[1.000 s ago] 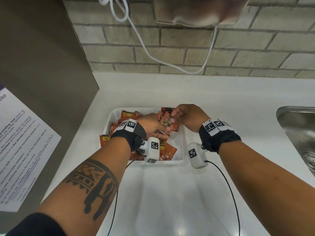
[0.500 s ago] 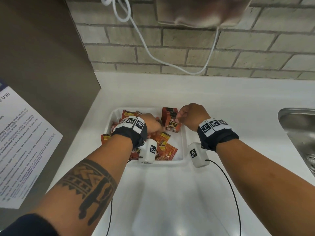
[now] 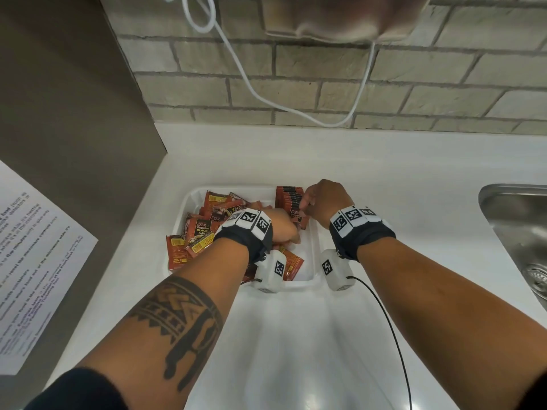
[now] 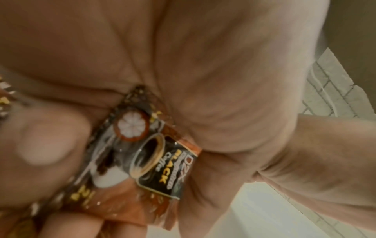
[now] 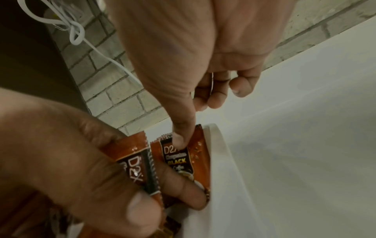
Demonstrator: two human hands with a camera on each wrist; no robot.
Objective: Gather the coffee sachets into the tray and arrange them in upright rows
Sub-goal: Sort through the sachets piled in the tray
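A white tray on the counter holds orange-brown coffee sachets. Several stand upright in a row at its back right corner; the loose sachets lie in a heap on the left, one hanging over the left rim. My right hand is at the near end of the row. Its thumb presses the front sachet next to the tray wall, fingers curled behind. My left hand is low in the tray's middle, gripping one sachet between thumb and fingers.
A steel sink lies to the right. A brown panel with a printed sheet stands on the left. On the brick wall behind hangs a white cable. A black wire trails over the white counter.
The right hand carried a sachet from the tray's middle back to the upright row and set it at the front. The left hand dropped into the loose sachets and gripped one.
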